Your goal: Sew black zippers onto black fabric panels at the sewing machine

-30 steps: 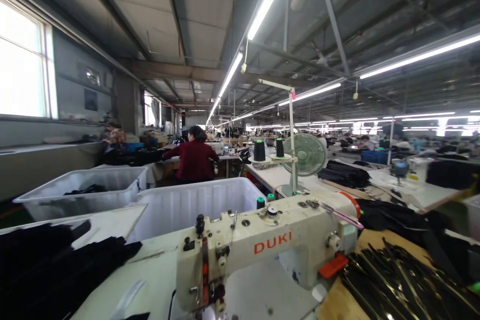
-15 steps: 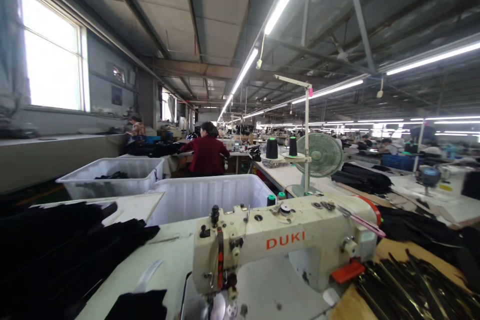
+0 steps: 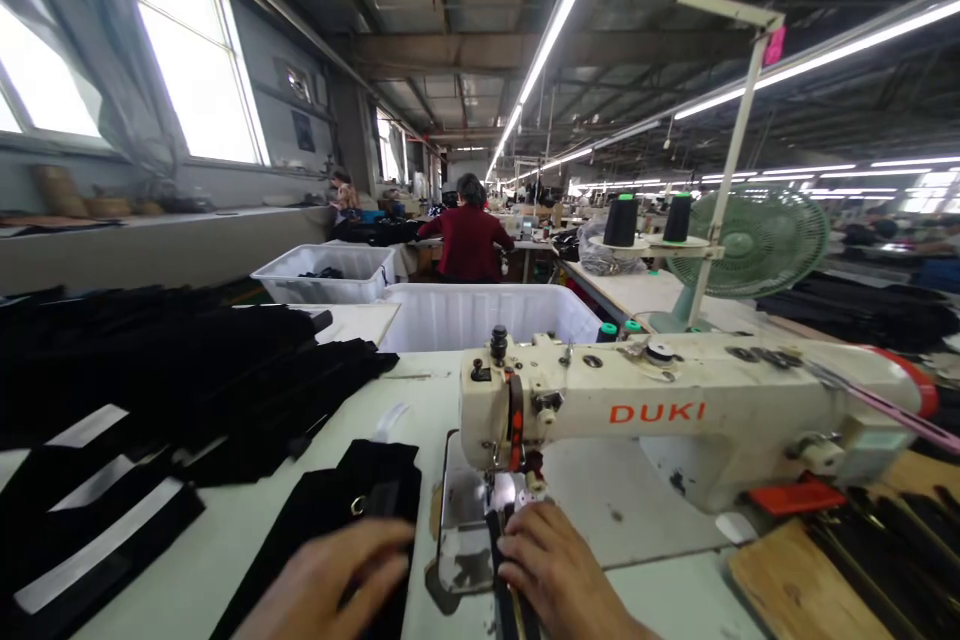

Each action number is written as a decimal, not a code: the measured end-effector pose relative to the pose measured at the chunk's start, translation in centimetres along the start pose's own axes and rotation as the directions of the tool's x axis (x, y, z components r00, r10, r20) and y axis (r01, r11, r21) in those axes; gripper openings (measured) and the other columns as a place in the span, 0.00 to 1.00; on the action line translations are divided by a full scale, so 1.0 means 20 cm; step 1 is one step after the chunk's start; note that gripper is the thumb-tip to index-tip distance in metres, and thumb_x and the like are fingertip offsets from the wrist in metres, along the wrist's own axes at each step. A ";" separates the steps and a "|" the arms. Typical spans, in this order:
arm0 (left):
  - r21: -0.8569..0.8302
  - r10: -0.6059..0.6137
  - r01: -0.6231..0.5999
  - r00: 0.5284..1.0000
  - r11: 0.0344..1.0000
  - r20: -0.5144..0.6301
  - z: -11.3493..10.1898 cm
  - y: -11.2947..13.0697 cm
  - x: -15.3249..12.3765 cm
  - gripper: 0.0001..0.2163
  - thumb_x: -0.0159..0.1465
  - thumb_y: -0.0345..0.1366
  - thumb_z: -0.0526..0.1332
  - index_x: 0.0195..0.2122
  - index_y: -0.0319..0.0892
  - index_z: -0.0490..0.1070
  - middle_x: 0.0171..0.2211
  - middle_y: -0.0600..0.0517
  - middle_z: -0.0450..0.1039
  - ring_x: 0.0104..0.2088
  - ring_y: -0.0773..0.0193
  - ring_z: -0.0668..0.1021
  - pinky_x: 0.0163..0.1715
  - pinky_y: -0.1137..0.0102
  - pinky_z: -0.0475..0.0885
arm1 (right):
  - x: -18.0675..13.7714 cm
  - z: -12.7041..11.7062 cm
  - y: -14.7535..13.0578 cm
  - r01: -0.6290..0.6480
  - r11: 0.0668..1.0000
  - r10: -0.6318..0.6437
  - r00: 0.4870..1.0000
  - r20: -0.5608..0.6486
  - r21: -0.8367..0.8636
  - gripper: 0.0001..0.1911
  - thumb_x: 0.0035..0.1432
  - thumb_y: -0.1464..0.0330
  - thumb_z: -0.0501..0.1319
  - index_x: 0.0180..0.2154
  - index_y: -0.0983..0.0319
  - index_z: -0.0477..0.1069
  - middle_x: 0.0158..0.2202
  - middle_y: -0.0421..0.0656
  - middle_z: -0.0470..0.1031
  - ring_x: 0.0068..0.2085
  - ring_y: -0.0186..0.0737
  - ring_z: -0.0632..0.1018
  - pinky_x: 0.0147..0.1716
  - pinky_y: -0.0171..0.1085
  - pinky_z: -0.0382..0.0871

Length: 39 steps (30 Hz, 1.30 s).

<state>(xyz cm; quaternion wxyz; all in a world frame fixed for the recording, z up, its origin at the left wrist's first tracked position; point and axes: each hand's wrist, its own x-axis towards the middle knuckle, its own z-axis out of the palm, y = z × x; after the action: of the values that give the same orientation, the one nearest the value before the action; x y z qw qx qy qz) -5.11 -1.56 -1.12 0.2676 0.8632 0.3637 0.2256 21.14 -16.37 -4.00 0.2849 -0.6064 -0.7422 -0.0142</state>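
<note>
My right hand [image 3: 555, 565] is closed on a black zipper [image 3: 514, 610] with a gold-coloured line along it. The fingers press its upper end down just in front of the needle area of a cream sewing machine [image 3: 585, 400] marked DUKI. My left hand [image 3: 337, 575], partly blurred, is over a black fabric piece [image 3: 375, 480] to the left of the machine. Its fingers stretch to the right with the thumb apart, and nothing shows between them. A small metal ring lies on that fabric piece.
Stacked black fabric pieces [image 3: 187, 370], some with white strips, cover the left of the table. More zippers [image 3: 892, 540] lie at the right beside a wooden board [image 3: 795, 585]. Behind are white bins [image 3: 495, 315], thread cones [image 3: 621, 220], a green fan [image 3: 757, 240] and a seated person [image 3: 469, 240].
The view has tilted down and turned left. Both my hands have come into view, the right one with a zipper at the machine and the left one over the black fabric piece.
</note>
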 end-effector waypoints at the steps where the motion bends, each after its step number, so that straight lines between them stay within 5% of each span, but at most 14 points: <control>1: 0.067 0.072 -0.074 0.997 0.995 0.029 -0.05 -0.04 0.11 0.16 0.70 0.43 0.60 0.56 0.43 0.70 0.58 0.45 0.68 0.58 0.48 0.70 0.61 0.46 0.58 | 0.01 -0.01 0.00 0.022 1.000 -0.022 1.000 -0.016 -0.013 0.09 0.63 0.74 0.66 0.44 0.58 0.73 0.45 0.41 0.75 0.47 0.44 0.73 0.48 0.39 0.67; 4: 0.162 0.188 -0.203 0.977 0.966 0.102 -0.11 -0.13 0.39 0.23 0.64 0.43 0.61 0.60 0.48 0.67 0.65 0.48 0.61 0.65 0.48 0.60 0.66 0.50 0.44 | 0.03 -0.06 -0.01 0.082 0.995 -0.083 0.997 -0.008 -0.058 0.08 0.65 0.72 0.63 0.46 0.59 0.73 0.47 0.42 0.76 0.51 0.45 0.73 0.56 0.44 0.62; 7: 0.162 0.209 -0.235 0.964 0.959 0.162 -0.06 -0.18 0.51 0.23 0.61 0.46 0.63 0.56 0.46 0.71 0.55 0.46 0.72 0.57 0.47 0.70 0.61 0.51 0.58 | 0.03 -0.14 -0.01 0.104 0.992 -0.094 0.988 0.121 -0.077 0.12 0.67 0.63 0.61 0.50 0.58 0.73 0.51 0.41 0.76 0.57 0.48 0.70 0.63 0.50 0.54; 10: 0.148 0.209 -0.231 0.966 0.962 0.152 0.04 -0.15 0.50 0.13 0.64 0.47 0.60 0.41 0.44 0.75 0.38 0.49 0.75 0.42 0.52 0.76 0.47 0.58 0.70 | 0.00 -0.13 0.02 0.167 0.977 -0.141 0.971 0.191 -0.130 0.23 0.65 0.56 0.62 0.56 0.62 0.70 0.56 0.45 0.74 0.59 0.51 0.69 0.65 0.51 0.53; 13: 0.132 0.205 -0.218 0.973 0.967 0.106 0.17 -0.06 0.44 0.13 0.69 0.44 0.54 0.36 0.43 0.74 0.33 0.51 0.75 0.36 0.55 0.78 0.38 0.64 0.74 | -0.04 -0.04 0.05 0.208 0.955 -0.179 0.972 0.149 -0.212 0.29 0.63 0.57 0.63 0.59 0.67 0.67 0.58 0.51 0.71 0.59 0.53 0.70 0.61 0.48 0.62; 16: 0.154 0.216 -0.217 0.976 0.964 0.021 0.28 0.05 0.34 0.13 0.70 0.42 0.53 0.46 0.42 0.73 0.44 0.46 0.76 0.45 0.51 0.78 0.45 0.59 0.74 | -0.07 0.03 0.05 0.177 0.959 -0.161 0.983 0.088 -0.223 0.26 0.63 0.63 0.62 0.58 0.70 0.66 0.58 0.55 0.70 0.58 0.52 0.71 0.58 0.43 0.68; 18: 0.197 0.229 -0.214 0.972 0.957 -0.056 0.33 0.12 0.25 0.17 0.67 0.41 0.55 0.55 0.41 0.69 0.56 0.41 0.69 0.57 0.44 0.70 0.56 0.48 0.65 | -0.06 0.03 0.03 0.176 0.965 -0.166 0.984 0.066 -0.193 0.23 0.62 0.67 0.61 0.57 0.71 0.66 0.57 0.55 0.70 0.57 0.50 0.71 0.58 0.41 0.68; 21: 0.394 0.426 -0.354 0.898 0.848 -0.112 0.36 0.18 0.12 0.21 0.68 0.38 0.55 0.62 0.43 0.63 0.65 0.44 0.60 0.66 0.49 0.60 0.66 0.50 0.46 | -0.04 0.00 0.02 0.182 0.965 -0.181 0.983 0.023 -0.187 0.23 0.61 0.70 0.60 0.57 0.70 0.65 0.55 0.55 0.71 0.57 0.49 0.72 0.58 0.41 0.68; 24: 0.648 0.705 -0.517 0.708 0.559 -0.044 0.39 0.20 0.04 0.20 0.70 0.43 0.55 0.60 0.40 0.66 0.60 0.46 0.69 0.61 0.56 0.68 0.68 0.58 0.35 | -0.04 -0.01 0.04 0.230 0.940 -0.231 0.973 0.028 -0.253 0.23 0.60 0.69 0.60 0.55 0.70 0.67 0.55 0.54 0.72 0.58 0.52 0.71 0.60 0.45 0.66; 26: 0.716 0.776 -0.547 0.631 0.433 0.013 0.40 0.19 0.03 0.21 0.72 0.45 0.53 0.58 0.37 0.68 0.57 0.45 0.73 0.58 0.56 0.72 0.68 0.55 0.32 | -0.05 0.00 0.05 0.261 0.919 -0.259 0.965 0.046 -0.295 0.22 0.61 0.68 0.60 0.55 0.70 0.67 0.56 0.53 0.72 0.58 0.51 0.71 0.62 0.47 0.63; 33: 0.717 0.773 -0.607 0.616 0.342 0.152 0.35 0.16 0.04 0.19 0.73 0.44 0.51 0.59 0.41 0.68 0.58 0.48 0.72 0.58 0.57 0.73 0.67 0.48 0.30 | -0.05 0.02 0.05 0.273 0.886 -0.303 0.953 -0.021 -0.375 0.23 0.64 0.60 0.60 0.54 0.69 0.70 0.54 0.49 0.75 0.54 0.47 0.75 0.61 0.42 0.63; 39: 0.733 0.781 -0.571 0.618 0.369 0.088 0.41 0.16 0.05 0.20 0.68 0.35 0.53 0.59 0.36 0.67 0.59 0.46 0.70 0.60 0.59 0.71 0.68 0.56 0.37 | -0.05 0.00 0.06 0.323 0.838 -0.356 0.935 0.009 -0.440 0.21 0.61 0.66 0.61 0.53 0.70 0.72 0.54 0.50 0.75 0.53 0.50 0.76 0.53 0.41 0.73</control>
<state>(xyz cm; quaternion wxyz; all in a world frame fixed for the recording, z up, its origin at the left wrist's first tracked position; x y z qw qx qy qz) 1.87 -5.19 -5.07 -0.2529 0.9250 0.0616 0.2768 22.32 -16.98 -4.82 0.1624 -0.5124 -0.8049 -0.2515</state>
